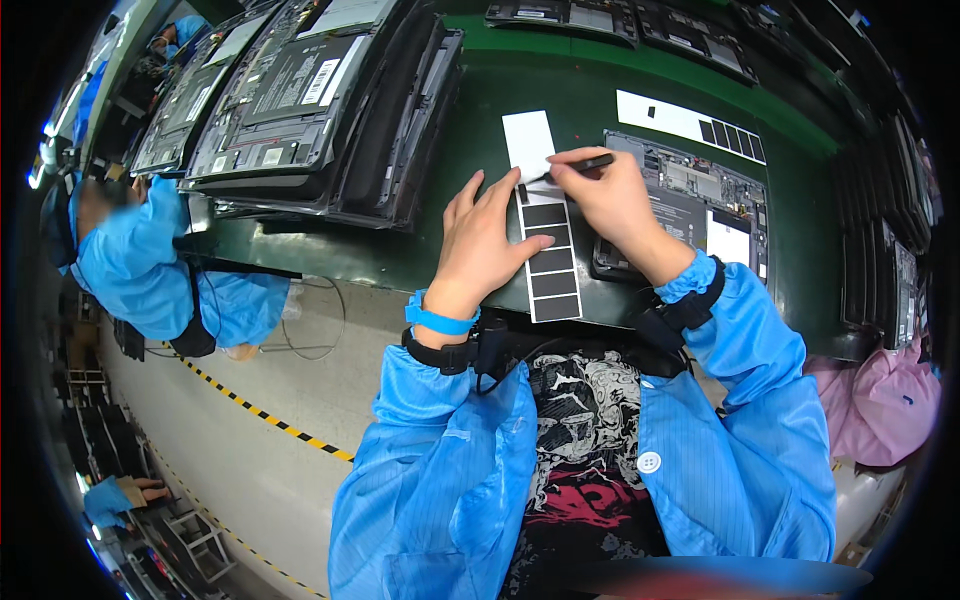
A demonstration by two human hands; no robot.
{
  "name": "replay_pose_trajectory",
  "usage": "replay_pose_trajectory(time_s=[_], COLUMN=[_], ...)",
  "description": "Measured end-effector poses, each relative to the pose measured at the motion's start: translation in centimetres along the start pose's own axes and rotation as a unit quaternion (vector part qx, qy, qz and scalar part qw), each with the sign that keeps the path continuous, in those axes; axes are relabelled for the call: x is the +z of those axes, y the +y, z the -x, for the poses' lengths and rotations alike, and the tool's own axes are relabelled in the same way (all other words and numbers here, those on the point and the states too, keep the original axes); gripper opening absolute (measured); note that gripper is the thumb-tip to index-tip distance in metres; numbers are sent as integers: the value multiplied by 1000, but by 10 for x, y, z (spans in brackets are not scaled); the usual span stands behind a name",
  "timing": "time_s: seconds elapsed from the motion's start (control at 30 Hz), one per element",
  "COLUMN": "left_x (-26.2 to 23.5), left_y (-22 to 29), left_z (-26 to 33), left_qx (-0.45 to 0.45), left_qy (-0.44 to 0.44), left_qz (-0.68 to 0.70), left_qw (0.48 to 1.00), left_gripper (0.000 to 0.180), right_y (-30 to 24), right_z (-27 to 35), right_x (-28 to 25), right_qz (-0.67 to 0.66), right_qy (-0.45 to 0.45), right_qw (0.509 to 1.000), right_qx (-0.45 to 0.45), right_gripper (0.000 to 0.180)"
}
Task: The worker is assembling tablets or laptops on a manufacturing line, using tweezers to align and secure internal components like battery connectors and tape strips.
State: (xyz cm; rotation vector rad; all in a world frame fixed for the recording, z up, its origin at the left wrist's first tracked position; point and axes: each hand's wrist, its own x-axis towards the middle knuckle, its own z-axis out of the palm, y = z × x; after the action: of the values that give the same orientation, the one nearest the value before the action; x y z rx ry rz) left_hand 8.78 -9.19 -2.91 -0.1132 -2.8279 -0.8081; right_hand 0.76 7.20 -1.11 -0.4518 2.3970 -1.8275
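A white strip (525,130) bearing a column of black rectangular stickers (553,261) lies on the green table in front of me. My left hand (482,240) rests at its left edge, fingers apart, the thumb across the stickers and a fingertip near a small black piece (522,195). In my right hand (615,200) is a slim black pen-like tool (596,162), pinched between thumb and fingers. Its tip points at the strip close to my left fingertips; whether they touch is unclear. Right of the strip lies an opened laptop base (690,180), partly covered by my right hand.
A second white strip with black stickers (680,120) lies beyond the laptop base. Stacks of opened laptop bases (290,110) stand at the left, with more along the back (690,35) and right (880,200). A person in blue (140,240) sits at the left.
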Motion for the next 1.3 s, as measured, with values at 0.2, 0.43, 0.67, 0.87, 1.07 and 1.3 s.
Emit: replay_pose_trajectory(time_s=[0.2, 0.43, 0.67, 0.87, 1.07, 1.3], left_x=[-20, -21, 19, 19, 24, 24], left_y=[12, 65, 77, 75, 74, 83], left_z=[-5, -53, -78, -82, -77, -74], left_qx=[-2, 291, 401, 384, 418, 405], left_qy=[-51, -171, -196, -235, -193, -185], left_qz=[-61, 19, 2, 22, -38, -48], left_qw=[997, 941, 895, 893, 887, 894], left_gripper=[74, 45, 50, 53, 50, 49], right_y=[-17, 20, 22, 26, 24, 24], right_z=[19, 28, 21, 17, 15, 14], right_x=[-82, -159, -141, -140, -138, -138], right_qz=[-142, -151, -211, -196, -168, -172], right_qy=[72, 99, 90, 105, 119, 117], right_qw=[987, 980, 964, 964, 966, 967], right_qx=[18, 89, 131, 147, 156, 145], right_gripper=[23, 28, 28, 27, 27, 26])
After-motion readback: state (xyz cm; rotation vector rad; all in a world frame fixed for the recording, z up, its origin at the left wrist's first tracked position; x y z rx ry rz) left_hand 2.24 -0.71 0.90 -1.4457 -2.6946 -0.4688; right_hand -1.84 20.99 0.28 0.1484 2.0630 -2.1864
